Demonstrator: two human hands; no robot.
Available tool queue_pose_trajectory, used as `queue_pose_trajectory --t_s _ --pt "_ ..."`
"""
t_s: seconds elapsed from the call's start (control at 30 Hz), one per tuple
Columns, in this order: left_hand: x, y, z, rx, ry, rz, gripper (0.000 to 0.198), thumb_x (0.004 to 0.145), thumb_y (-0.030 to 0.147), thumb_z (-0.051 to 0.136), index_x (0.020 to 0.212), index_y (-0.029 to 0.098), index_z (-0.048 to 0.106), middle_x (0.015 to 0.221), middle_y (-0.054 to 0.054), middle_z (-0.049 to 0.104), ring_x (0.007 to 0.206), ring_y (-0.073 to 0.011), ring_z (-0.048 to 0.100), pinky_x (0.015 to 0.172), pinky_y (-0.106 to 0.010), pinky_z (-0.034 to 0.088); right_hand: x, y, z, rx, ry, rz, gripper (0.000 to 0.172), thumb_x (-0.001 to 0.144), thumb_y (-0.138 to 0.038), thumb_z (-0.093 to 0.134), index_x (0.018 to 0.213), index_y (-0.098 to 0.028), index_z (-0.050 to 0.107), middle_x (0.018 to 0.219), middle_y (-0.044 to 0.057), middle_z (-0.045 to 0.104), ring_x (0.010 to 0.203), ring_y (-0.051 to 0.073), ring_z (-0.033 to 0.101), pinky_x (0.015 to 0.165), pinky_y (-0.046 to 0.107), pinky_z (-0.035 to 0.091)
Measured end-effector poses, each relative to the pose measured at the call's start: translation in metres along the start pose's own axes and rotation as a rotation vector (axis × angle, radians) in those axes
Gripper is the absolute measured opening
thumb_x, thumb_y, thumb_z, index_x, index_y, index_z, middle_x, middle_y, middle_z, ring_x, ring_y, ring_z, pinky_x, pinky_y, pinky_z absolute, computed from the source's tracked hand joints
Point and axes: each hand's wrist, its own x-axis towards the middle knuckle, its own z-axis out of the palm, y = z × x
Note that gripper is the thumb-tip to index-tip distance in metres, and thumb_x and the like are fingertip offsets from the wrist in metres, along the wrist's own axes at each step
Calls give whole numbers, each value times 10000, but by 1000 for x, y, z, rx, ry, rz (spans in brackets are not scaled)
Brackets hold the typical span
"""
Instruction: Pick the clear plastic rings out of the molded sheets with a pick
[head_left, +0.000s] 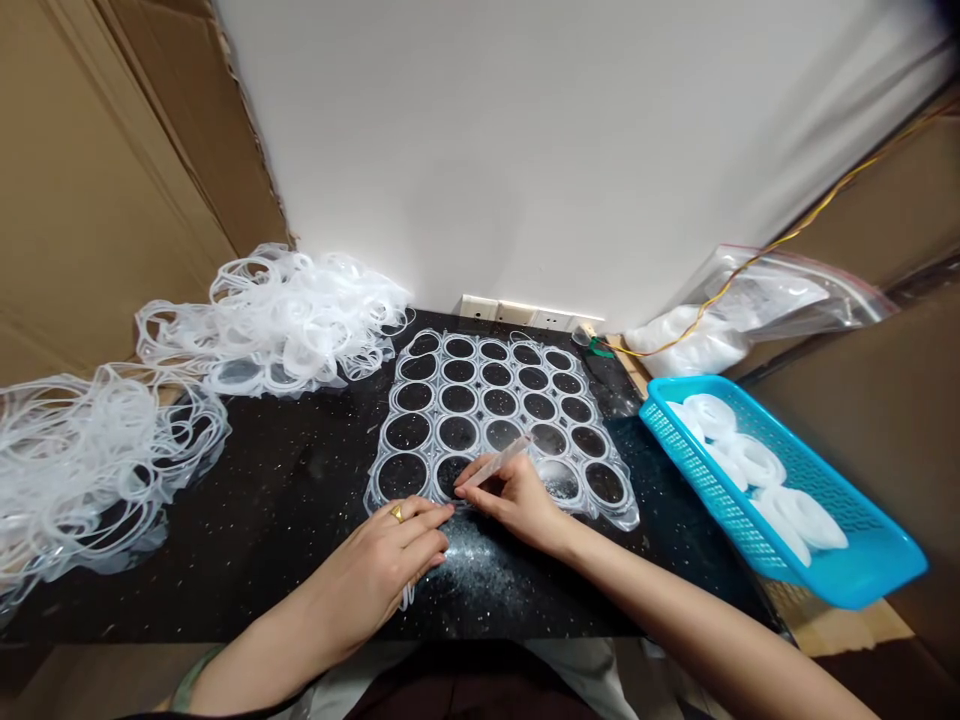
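Nearest the camera, two bare forearms came in over the near edge of a black speckled tabletop (225, 540). The left hand (379, 560), with a gold ring (397, 513) on one finger, lay half curled on the lower edge of a clear plastic sheet of joined rings (487, 420). Its fingers were close together, but I could not tell whether they had hold of the sheet. The right hand (514, 500) was just beside it, its fingers closed in a pinch on a narrow translucent strip (499, 462), which tilted up over the sheet's nearest rows. The sheet lay flat near the middle of the tabletop, with pale specks scattered on the black surface in front of it.

Two tangled heaps of white plastic ring offcuts (274, 320) covered the tabletop's left side. Off the right edge sat a blue mesh basket (877, 545) holding stacked white rings (757, 465). Beyond it, at the far right corner, lay a clear zip bag (757, 300) of white material, crossed by a yellow wire (750, 255).
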Motion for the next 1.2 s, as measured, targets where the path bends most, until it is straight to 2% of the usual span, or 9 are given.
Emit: queue_pose_trajectory --t_s 0.23,0.43,0.6,0.73,0.87,1.03,1.2 --pt "-2 3 2 -66 -1 -65 231 984 136 419 1054 168 636 1249 -108 636 1146 -221 565 951 -377 514 -1 -2 1 -27 31 -48 173 871 -309 632 804 -179 725 816 50 721 734 164 654 673 274 496" --pt "-2 5 4 -67 12 -79 229 986 137 418 1050 165 636 1242 -108 639 1137 -226 563 949 -383 517 -2 0 2 4 52 -15 179 878 -298 624 792 -173 719 797 51 719 692 156 643 614 257 482" --pt "-2 6 4 -70 28 -72 243 980 127 414 1058 171 640 1220 -108 649 1119 -227 573 935 -390 524 -3 -3 2 -62 51 -82 163 882 -278 620 795 -180 716 829 59 727 751 171 666 704 290 513" --pt "0 7 4 -66 39 -81 241 982 121 406 1055 165 632 1216 -117 645 1089 -231 575 906 -397 531 -5 -3 4 -108 66 -146 149 891 -268 610 811 -190 709 839 63 725 767 178 667 707 301 524" --pt "3 7 4 -82 1 -97 218 985 124 407 997 164 622 1161 -108 654 1058 -237 568 903 -410 516 -10 -2 4 -234 31 -242 152 928 -237 553 900 -199 698 861 65 710 760 162 659 699 278 524" --pt "5 8 4 -93 -12 -118 240 999 156 384 911 163 607 994 -88 653 959 -240 566 834 -412 512 -14 -1 2 -501 -76 -406 208 964 -202 483 1074 -197 660 1056 100 708 872 170 681 737 266 519" --pt "2 9 3 -119 -15 -129 243 1000 152 375 922 169 605 1037 -87 654 1002 -242 559 872 -413 504 -11 -2 -1 -768 -77 -550 236 959 -182 459 1108 -157 640 1054 129 722 818 187 691 672 278 499"
